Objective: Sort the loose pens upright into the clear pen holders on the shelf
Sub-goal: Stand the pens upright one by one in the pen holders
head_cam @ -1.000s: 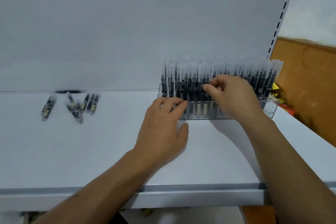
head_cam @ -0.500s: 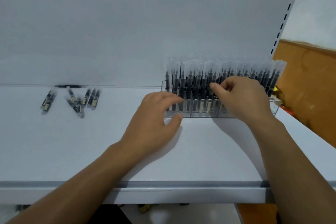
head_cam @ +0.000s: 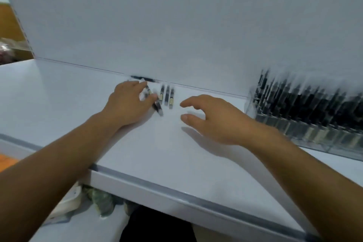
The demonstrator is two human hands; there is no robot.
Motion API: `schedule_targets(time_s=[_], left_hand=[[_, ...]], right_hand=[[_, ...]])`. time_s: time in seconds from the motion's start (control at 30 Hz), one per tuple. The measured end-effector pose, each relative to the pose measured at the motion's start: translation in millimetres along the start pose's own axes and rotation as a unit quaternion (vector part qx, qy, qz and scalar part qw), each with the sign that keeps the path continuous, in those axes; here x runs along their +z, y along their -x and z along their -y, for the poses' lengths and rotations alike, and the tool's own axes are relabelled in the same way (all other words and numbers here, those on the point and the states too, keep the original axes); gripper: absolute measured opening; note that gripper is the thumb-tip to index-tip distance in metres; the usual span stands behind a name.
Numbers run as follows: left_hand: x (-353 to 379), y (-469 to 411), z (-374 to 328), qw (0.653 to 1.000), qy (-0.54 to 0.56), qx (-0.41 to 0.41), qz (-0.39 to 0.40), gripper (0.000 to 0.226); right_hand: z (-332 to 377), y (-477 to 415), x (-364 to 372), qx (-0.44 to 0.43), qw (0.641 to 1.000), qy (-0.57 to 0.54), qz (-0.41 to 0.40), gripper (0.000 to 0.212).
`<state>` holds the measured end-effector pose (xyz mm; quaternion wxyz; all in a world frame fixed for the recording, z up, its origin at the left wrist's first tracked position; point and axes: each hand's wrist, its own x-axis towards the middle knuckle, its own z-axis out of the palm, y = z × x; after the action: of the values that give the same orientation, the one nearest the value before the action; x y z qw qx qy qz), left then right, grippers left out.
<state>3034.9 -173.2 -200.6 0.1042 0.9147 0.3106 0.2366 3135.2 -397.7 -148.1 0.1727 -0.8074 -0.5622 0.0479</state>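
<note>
Plastic loose pens (head_cam: 167, 95) lie mid-frame on the shelf (head_cam: 59, 104), likely light, stiff, slippery, best pinched mid-barrel; left hand (head_cam: 127, 104) has its grip curled on some, right hand (head_cam: 220, 122) hovers spread, empty.

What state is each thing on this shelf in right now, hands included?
Left hand: fingers and thumb curled around some loose pens.
Right hand: open, holding nothing.
Three pens: lying flat, side by side, untouched.
Black pen: lying flat along the back panel.
Pen holder: packed with upright pens, blurred.
</note>
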Motion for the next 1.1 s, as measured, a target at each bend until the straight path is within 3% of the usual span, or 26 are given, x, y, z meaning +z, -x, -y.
schedule_targets(time_s=[0.17, 0.23, 0.4, 0.53, 0.63, 0.8, 0.9, 1.0, 1.1], left_hand=[[11.6, -30.1, 3.3, 0.994, 0.005, -0.072, 0.087, 0.102], [13.3, -37.9, 7.8, 0.991, 0.001, -0.077, 0.109, 0.085], [19.0, -32.5, 3.7, 0.992, 0.025, 0.021, 0.126, 0.047], [14.1, -28.8, -0.9, 0.988, 0.050, 0.062, 0.135, 0.038], [10.8, -19.9, -4.8, 0.984, 0.052, 0.066, 0.158, 0.040], [3.7, -13.8, -7.1, 0.986, 0.157, 0.011, 0.053, 0.032], [-0.4, -15.8, -2.5, 0.989, 0.133, -0.066, -0.012, 0.037], [0.8, -18.4, 0.9, 0.991, 0.096, -0.092, 0.011, 0.043], [1.4, -21.1, -2.7, 0.990, 0.091, -0.103, 0.019, 0.043]], right_hand=[[5.2, -86.0, 38.9, -0.012, 1.000, -0.014, -0.025, 0.036], [4.0, -105.4, 50.1, 0.004, 0.999, -0.031, -0.043, 0.039], [-4.4, -111.1, 63.8, -0.023, 0.999, -0.021, -0.013, 0.042], [-8.1, -101.7, 52.9, -0.010, 1.000, -0.006, -0.020, 0.031], [-8.5, -92.0, 44.5, 0.025, 0.997, 0.002, -0.067, 0.025], [-13.6, -86.7, 39.9, 0.075, 0.988, -0.058, -0.119, 0.013], [-17.1, -86.3, 39.9, 0.112, 0.987, -0.038, -0.104, 0.030], [-18.9, -85.1, 36.6, 0.145, 0.985, -0.026, -0.087, 0.046], [-19.3, -83.9, 33.4, 0.167, 0.983, 0.004, -0.080, 0.047]])
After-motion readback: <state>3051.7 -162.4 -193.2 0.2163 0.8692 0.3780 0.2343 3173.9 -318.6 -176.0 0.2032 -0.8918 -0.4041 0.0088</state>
